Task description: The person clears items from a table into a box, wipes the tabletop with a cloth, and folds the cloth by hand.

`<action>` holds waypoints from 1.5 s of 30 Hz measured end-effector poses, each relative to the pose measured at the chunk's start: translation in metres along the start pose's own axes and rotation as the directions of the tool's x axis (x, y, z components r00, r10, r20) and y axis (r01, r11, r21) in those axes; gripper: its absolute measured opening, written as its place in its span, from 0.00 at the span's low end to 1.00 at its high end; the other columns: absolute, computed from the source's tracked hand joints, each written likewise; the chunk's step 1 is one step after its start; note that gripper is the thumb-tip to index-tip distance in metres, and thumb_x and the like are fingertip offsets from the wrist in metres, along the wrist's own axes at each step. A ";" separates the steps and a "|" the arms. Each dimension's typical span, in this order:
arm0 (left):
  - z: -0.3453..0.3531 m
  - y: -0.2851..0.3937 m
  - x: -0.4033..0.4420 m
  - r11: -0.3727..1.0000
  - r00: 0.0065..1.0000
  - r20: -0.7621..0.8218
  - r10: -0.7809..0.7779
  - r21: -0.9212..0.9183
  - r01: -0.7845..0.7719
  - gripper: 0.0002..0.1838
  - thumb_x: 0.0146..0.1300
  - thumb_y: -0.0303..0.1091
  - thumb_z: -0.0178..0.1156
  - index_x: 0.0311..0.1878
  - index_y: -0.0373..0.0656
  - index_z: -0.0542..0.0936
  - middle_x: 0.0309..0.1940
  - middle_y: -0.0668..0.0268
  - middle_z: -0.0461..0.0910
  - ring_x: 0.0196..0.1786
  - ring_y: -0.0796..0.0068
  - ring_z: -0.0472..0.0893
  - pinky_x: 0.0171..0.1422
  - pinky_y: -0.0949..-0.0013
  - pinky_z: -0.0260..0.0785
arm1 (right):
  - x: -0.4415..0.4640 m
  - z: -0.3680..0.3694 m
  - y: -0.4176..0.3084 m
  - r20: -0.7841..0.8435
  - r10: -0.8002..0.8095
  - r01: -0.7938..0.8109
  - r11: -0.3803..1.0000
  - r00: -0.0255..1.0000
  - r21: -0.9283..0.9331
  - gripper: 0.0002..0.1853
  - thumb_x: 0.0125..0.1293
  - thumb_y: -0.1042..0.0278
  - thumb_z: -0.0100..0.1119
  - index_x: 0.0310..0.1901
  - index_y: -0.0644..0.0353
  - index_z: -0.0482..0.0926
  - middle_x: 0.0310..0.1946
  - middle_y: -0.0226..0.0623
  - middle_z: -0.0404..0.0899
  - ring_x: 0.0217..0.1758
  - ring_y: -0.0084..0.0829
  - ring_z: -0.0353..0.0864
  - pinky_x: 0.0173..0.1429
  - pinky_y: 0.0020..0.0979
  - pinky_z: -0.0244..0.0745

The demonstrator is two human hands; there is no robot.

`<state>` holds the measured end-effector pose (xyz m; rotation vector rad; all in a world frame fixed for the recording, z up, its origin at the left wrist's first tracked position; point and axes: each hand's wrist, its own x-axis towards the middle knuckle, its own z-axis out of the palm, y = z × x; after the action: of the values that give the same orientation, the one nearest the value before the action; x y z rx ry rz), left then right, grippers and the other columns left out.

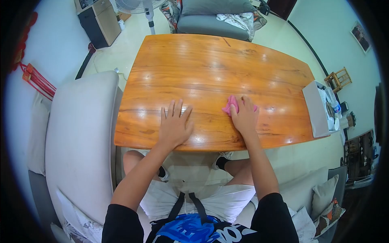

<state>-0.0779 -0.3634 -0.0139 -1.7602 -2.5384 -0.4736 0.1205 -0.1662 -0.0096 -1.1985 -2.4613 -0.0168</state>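
A polished wooden table (194, 77) stretches out in front of me. My left hand (175, 124) lies flat on it near the front edge, fingers spread, holding nothing. To the right, my right hand (245, 115) rests on a crumpled pink cloth (231, 106), its fingers bent over the cloth and pressing it against the tabletop. Part of the cloth is hidden under the palm and fingers.
A white box (314, 109) holding a bottle and other items stands at the table's right end. A pale sofa section (83, 133) borders the left side. Beyond the far edge are a fan (149, 18) and a grey sofa (212, 26).
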 end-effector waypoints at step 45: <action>-0.006 0.000 -0.001 0.975 0.983 -0.024 0.184 -0.124 -0.185 0.34 0.66 0.53 0.59 0.73 0.52 0.71 0.77 0.59 0.65 0.80 0.61 0.62 0.84 0.47 0.46 | -0.062 -0.025 0.007 0.113 -0.221 0.206 0.970 0.969 0.129 0.30 0.69 0.46 0.57 0.71 0.47 0.73 0.76 0.47 0.64 0.81 0.52 0.57 0.75 0.75 0.45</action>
<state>-0.0781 -0.3660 -0.0080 -2.0044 -2.3536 -0.6447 0.1687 -0.2137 -0.0099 -0.9066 -2.6507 0.1445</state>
